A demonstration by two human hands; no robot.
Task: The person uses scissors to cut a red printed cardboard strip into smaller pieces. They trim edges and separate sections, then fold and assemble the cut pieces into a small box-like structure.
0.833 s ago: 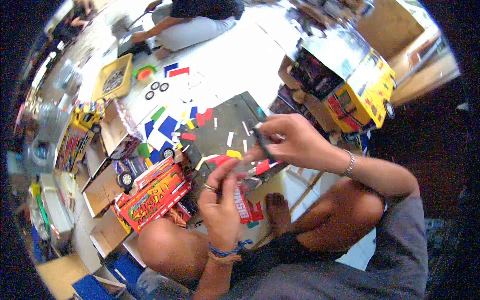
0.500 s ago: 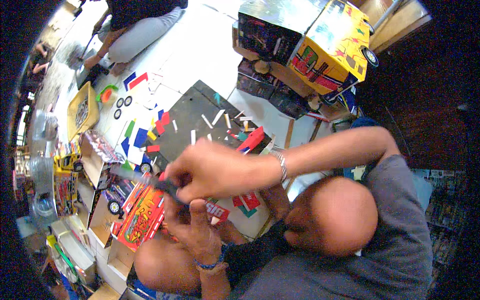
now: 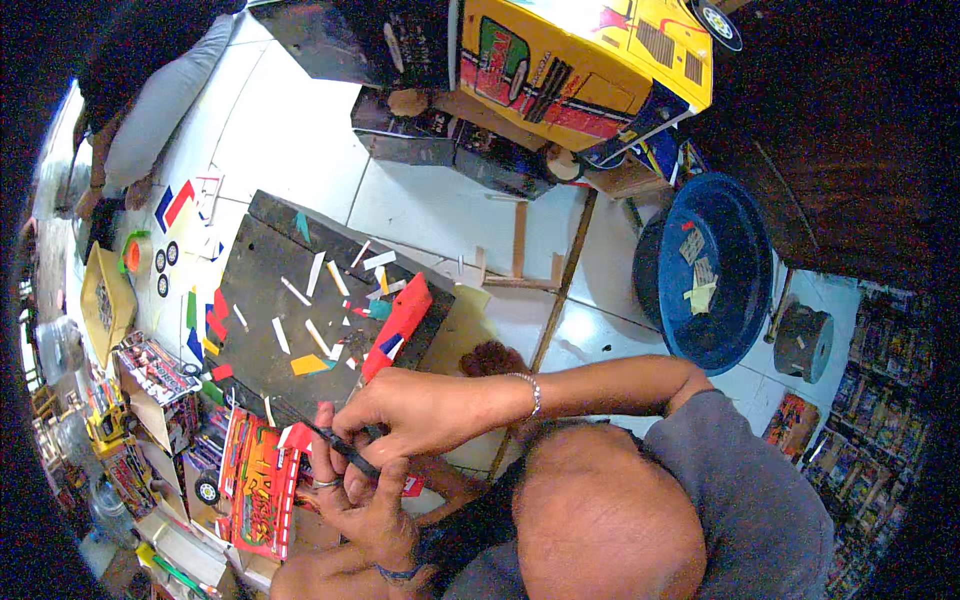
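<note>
My right hand (image 3: 415, 410) reaches in from the right, a bracelet on its wrist, and grips a thin black cutter (image 3: 340, 447). My left hand (image 3: 365, 505) comes up from below with a ring and a blue wristband. It holds a small red card piece (image 3: 410, 487) against the cutter's tip. Both hands meet over my lap, just below the front edge of a dark cutting board (image 3: 265, 270). A long red strip (image 3: 400, 320) and many small paper scraps lie on the board.
A printed red cardboard toy (image 3: 260, 480) lies left of my hands among boxes. A blue basin (image 3: 745, 300) with paper bits sits to the right, beside a dark roll (image 3: 805, 340). A yellow cardboard truck (image 3: 590, 60) stands at the top. Another person (image 3: 150, 90) sits top left.
My hands have come off the board and drawn down toward my lap. The right hand now holds the cutter against the piece in the left hand. The view has tilted.
</note>
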